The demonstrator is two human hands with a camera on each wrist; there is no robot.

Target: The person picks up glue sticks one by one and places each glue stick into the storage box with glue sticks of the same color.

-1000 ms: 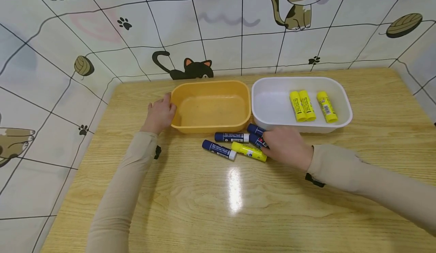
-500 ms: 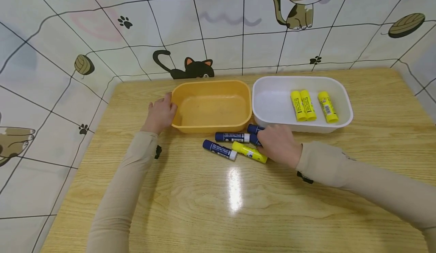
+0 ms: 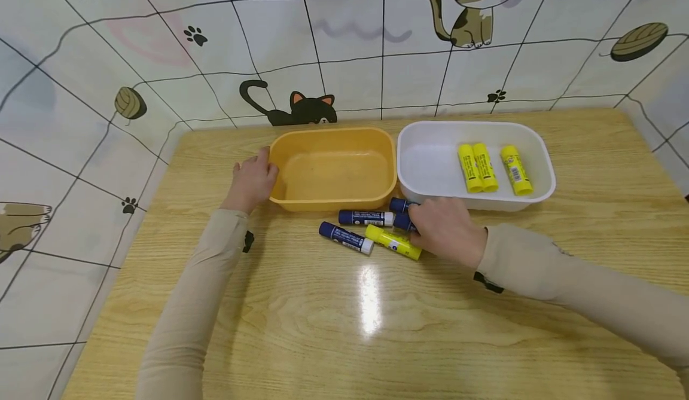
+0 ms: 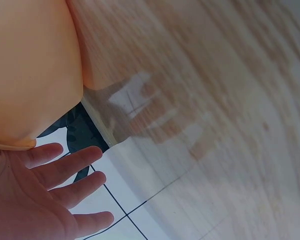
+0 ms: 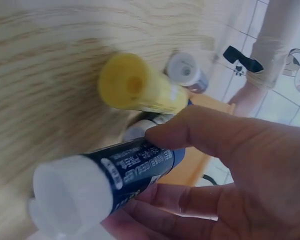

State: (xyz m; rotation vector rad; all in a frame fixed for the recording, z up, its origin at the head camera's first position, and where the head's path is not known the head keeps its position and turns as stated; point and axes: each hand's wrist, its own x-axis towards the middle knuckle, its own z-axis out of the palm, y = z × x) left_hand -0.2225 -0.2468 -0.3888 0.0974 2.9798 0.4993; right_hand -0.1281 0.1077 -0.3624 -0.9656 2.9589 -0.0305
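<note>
In the right wrist view, the thumb and fingers of my right hand [image 3: 449, 231] pinch a dark blue glue stick [image 5: 132, 167] with a white end. Another blue glue stick [image 3: 401, 204] lies beside it against the white tub [image 3: 476, 202], partly hidden by the hand. A yellow glue stick [image 3: 394, 243] is near my fingertips, and two more blue ones [image 3: 366, 217] lie to the left. My left hand [image 3: 250, 180] touches the left rim of the orange tub [image 3: 334, 204]. Its fingers [image 4: 72, 165] are straight and spread in the left wrist view.
Inside the white tub, three yellow glue sticks [image 3: 517, 170] lie toward the right side. Both tubs stand side by side at the back of the wooden table [image 3: 301, 316], close to a cat-patterned wall covering [image 3: 355, 35].
My right hand has shifted slightly left over the blue glue sticks, covering more of them. The left hand stays at the orange tub's rim.
</note>
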